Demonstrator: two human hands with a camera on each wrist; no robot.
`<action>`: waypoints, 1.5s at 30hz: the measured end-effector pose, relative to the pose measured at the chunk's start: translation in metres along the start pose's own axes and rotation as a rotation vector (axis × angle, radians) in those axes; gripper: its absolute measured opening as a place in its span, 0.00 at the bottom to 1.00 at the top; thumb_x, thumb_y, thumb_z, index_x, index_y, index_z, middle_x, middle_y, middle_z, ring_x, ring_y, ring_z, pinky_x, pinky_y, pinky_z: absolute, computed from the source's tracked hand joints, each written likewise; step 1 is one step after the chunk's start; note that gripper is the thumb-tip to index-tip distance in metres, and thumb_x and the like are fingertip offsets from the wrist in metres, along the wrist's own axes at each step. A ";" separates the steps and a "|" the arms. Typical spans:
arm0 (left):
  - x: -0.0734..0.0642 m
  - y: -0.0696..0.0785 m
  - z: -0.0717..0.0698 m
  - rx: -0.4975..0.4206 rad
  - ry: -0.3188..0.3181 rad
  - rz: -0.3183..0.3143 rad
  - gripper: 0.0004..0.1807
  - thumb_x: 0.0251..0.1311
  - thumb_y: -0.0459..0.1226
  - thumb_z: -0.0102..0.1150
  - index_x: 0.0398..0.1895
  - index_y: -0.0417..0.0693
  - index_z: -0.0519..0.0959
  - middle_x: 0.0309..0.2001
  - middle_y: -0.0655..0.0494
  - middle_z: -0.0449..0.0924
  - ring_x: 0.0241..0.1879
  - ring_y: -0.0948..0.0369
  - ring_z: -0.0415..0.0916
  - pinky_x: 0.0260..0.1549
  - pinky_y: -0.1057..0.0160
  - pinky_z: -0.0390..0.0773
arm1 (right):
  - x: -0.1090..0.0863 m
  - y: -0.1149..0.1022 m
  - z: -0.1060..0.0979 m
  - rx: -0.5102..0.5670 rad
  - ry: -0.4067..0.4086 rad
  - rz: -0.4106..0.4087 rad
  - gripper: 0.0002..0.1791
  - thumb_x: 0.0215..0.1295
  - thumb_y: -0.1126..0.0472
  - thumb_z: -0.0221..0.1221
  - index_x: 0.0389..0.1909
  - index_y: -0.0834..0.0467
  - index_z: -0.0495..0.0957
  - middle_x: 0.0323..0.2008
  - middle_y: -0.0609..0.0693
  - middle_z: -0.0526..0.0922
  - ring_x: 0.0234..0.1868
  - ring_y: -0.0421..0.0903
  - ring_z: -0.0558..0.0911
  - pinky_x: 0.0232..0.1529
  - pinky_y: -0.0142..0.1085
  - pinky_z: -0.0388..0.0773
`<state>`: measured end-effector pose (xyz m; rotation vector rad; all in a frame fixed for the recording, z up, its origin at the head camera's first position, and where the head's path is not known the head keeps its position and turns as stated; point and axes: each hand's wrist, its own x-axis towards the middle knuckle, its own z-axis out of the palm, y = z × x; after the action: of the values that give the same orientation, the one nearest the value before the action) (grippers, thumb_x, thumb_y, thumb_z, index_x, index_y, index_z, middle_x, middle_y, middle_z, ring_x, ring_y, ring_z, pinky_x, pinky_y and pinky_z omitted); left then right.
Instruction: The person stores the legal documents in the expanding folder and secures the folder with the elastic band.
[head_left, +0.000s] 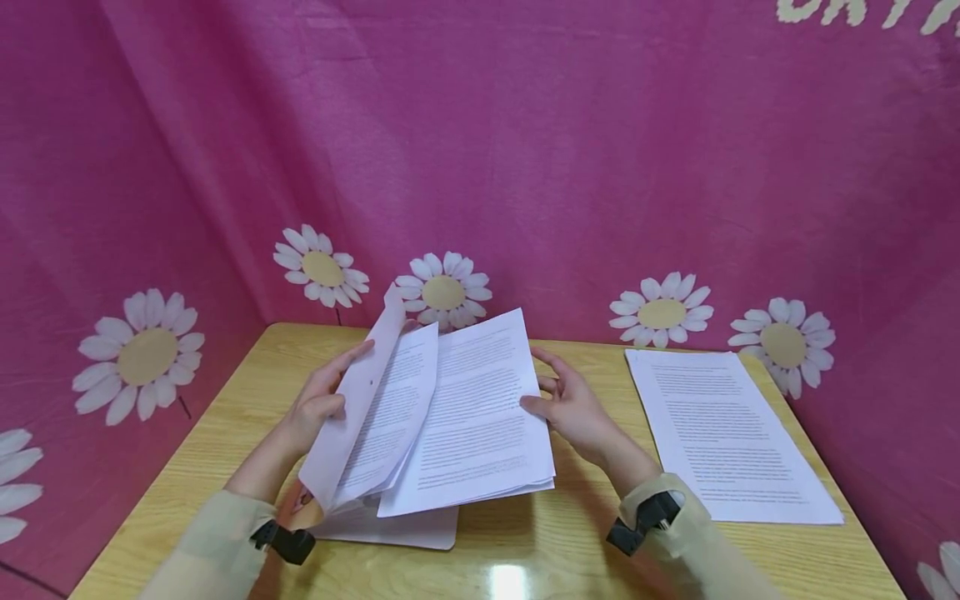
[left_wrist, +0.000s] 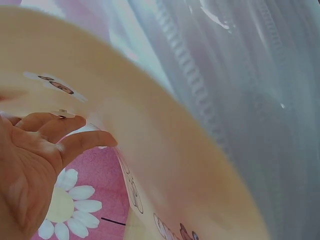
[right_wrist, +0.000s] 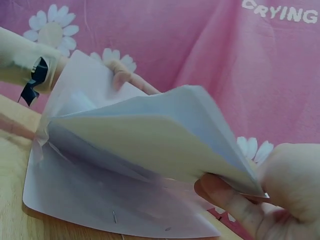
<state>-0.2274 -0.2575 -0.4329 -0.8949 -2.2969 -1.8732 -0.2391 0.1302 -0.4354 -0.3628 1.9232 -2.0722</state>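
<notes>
While my left hand [head_left: 318,408] holds the plastic folder's flap [head_left: 360,392] back at nine o'clock, my right grip [head_left: 573,408] pinches the sheaf of papers [head_left: 472,417] mid-tabletop; thin, floppy sheets, best held along the edge.

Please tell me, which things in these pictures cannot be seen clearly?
- Printed text on the sheets and the stack: too small, head view.
- Folder: blurred, too near, left wrist view.
- Left hand fingers: partly behind the folder flap, head view.
- Right hand: cut off by the edge, right wrist view.
</notes>
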 end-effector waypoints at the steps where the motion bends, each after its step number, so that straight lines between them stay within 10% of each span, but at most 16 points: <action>1: 0.000 0.000 0.000 0.002 0.001 -0.001 0.51 0.43 0.28 0.46 0.80 0.26 0.54 0.71 0.26 0.58 0.55 0.43 0.69 0.44 0.61 0.76 | 0.000 0.000 0.001 -0.002 0.000 -0.003 0.45 0.72 0.78 0.54 0.85 0.58 0.47 0.64 0.73 0.75 0.47 0.54 0.88 0.43 0.44 0.86; 14: 0.001 0.001 -0.001 -0.011 0.001 0.016 0.50 0.43 0.28 0.45 0.79 0.25 0.54 0.70 0.27 0.60 0.53 0.43 0.69 0.42 0.61 0.76 | 0.004 0.008 0.014 0.024 0.097 0.011 0.44 0.71 0.77 0.56 0.84 0.59 0.50 0.62 0.71 0.77 0.47 0.52 0.87 0.43 0.42 0.86; 26: 0.005 -0.001 0.003 -0.017 -0.005 0.006 0.50 0.43 0.28 0.45 0.79 0.26 0.54 0.71 0.25 0.59 0.55 0.42 0.69 0.45 0.61 0.75 | -0.001 0.019 0.019 0.119 -0.133 0.093 0.44 0.75 0.75 0.54 0.85 0.63 0.44 0.61 0.70 0.76 0.43 0.52 0.87 0.42 0.45 0.87; 45: 0.003 -0.003 0.003 -0.034 0.000 0.022 0.50 0.43 0.28 0.45 0.79 0.24 0.54 0.72 0.25 0.57 0.56 0.42 0.68 0.46 0.62 0.74 | 0.006 0.024 0.025 0.112 -0.151 0.085 0.42 0.72 0.78 0.56 0.82 0.69 0.48 0.61 0.69 0.75 0.43 0.51 0.87 0.45 0.47 0.86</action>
<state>-0.2307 -0.2536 -0.4352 -0.9212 -2.2521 -1.9091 -0.2339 0.1032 -0.4579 -0.3932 1.6986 -2.0262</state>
